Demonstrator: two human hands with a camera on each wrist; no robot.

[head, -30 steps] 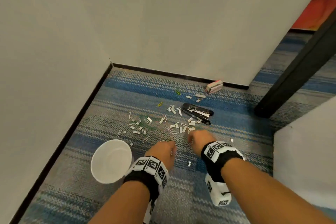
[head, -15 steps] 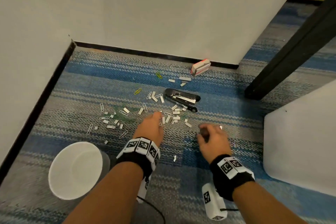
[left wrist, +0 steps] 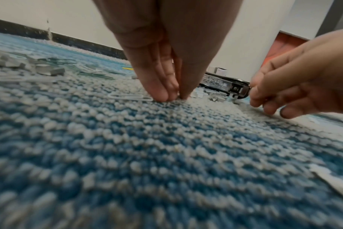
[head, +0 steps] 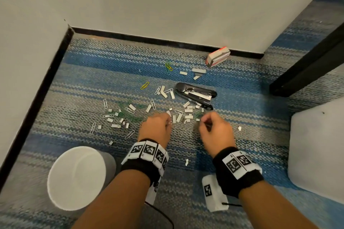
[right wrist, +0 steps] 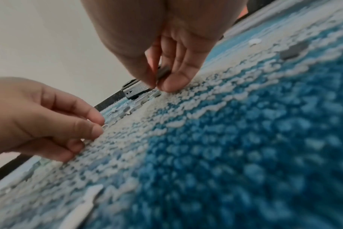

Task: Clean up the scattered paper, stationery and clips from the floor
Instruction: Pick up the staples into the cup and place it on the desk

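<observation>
Floor: blue and grey striped carpet (head: 104, 72).
Cup: white round paper cup (head: 76, 177), near left.
Stapler: black, open (head: 195, 95), far of both hands.
Left hand (head: 156, 128): fingers pinching a silver wire paper clip (left wrist: 130, 96) on the carpet.
Right hand (head: 216, 132): fingers closed round small grey staple strips (right wrist: 163, 72).

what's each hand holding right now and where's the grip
Right hand pinches a small grey staple strip by its sides, between thumb and fingertips. Left hand pinches at a silver paper clip, by its end.

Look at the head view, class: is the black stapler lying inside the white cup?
No, the black stapler lies open on the carpet near the wall, well apart from the white cup beside the left forearm.
</observation>
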